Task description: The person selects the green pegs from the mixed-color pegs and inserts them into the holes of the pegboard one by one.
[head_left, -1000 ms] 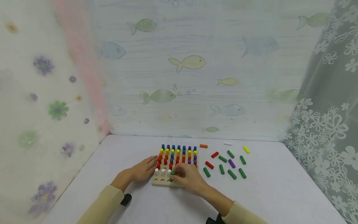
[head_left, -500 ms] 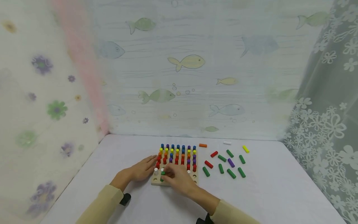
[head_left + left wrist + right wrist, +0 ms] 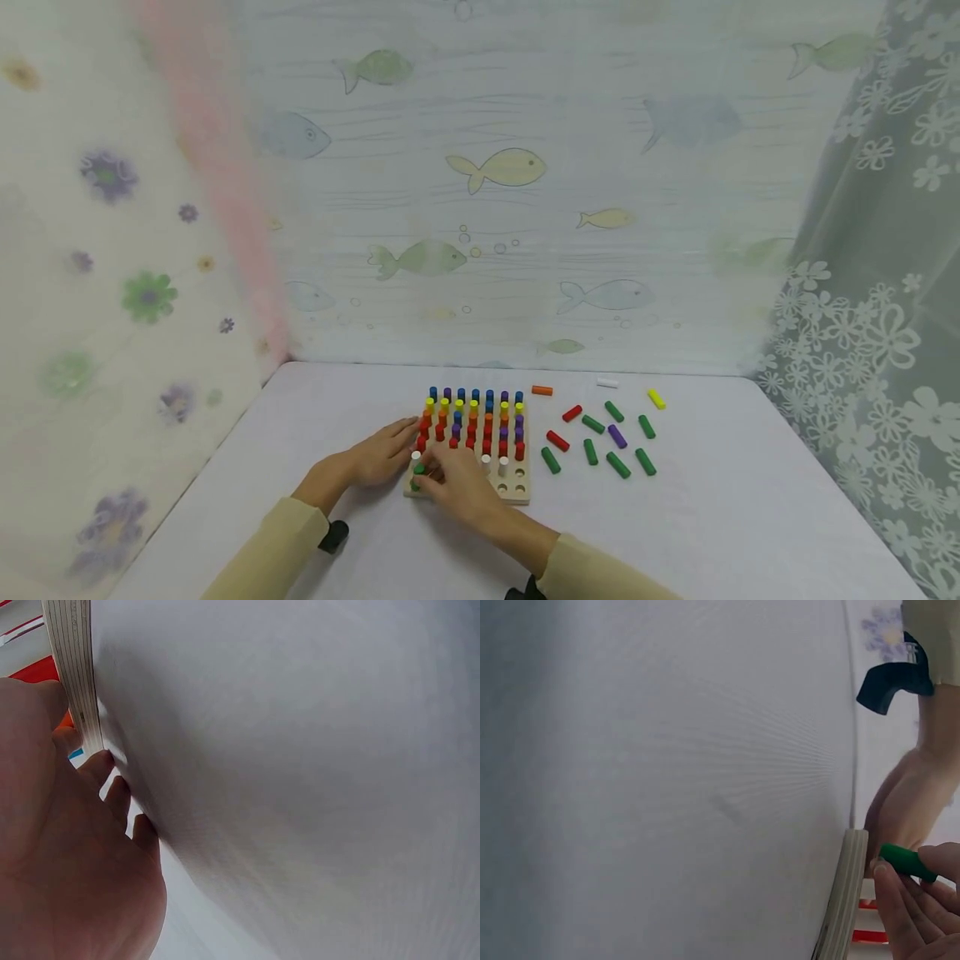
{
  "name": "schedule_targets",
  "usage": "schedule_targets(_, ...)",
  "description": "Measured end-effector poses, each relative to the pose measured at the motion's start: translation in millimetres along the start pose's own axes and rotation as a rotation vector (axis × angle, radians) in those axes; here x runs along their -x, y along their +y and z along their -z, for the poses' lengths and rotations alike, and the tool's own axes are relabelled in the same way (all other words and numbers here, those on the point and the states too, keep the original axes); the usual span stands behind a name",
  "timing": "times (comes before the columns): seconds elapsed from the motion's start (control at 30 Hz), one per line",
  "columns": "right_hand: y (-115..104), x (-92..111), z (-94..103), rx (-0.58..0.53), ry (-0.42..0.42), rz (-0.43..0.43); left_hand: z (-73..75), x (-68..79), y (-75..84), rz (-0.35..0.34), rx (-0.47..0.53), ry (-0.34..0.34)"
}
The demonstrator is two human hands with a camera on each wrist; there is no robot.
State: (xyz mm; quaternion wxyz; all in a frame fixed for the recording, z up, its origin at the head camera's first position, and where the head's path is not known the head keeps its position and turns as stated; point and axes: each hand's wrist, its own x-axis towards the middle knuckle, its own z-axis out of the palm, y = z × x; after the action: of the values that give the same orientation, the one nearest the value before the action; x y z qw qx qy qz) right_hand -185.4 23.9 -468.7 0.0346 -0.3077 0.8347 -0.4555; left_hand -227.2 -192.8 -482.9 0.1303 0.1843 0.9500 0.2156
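A wooden pegboard [image 3: 512, 482] holds rows of blue, purple, yellow, orange, red and white pegs, with holes showing along its front. My right hand [image 3: 459, 483] pinches a green peg [image 3: 417, 477] between thumb and fingers at the board's front left corner. In the right wrist view the green peg [image 3: 904, 859] is tilted, above the board's edge [image 3: 847, 892]. The left hand [image 3: 378, 457] rests at the board's left side, its fingers touching the edge; the left wrist view shows this hand [image 3: 75, 847] against the layered wood side [image 3: 73, 667]. Several pegs are hidden behind the right hand.
Loose pegs lie on the white cloth right of the board: several green ones [image 3: 618, 465], two red [image 3: 557, 441], a purple [image 3: 617, 436], a yellow [image 3: 656, 399], an orange [image 3: 542, 390] and a white [image 3: 607, 383]. A fish-print curtain [image 3: 420, 325] stands behind the table.
My right hand has carried the green peg leftward along the board's front row to the left corner, uncovering white pegs on the right. The left hand has stayed put.
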Motion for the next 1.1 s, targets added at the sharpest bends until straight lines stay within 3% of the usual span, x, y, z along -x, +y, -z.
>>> schedule_targets(0.37, 0.4, -3.6, -7.3, 0.054, 0.004, -0.019, -5.3, -2.9, -6.1, -0.002, -0.002, 0.020)
schedule_targets(0.63, 0.1, -6.3, -9.0, 0.072, 0.003, -0.015, 5.3, 3.4, 8.1, 0.008, 0.002, -0.004)
schedule_targets(1.1, -8.2, -9.4, -5.7, 0.100, -0.025, -0.007, 4.6, 2.3, 7.7, -0.015, 0.011, -0.017)
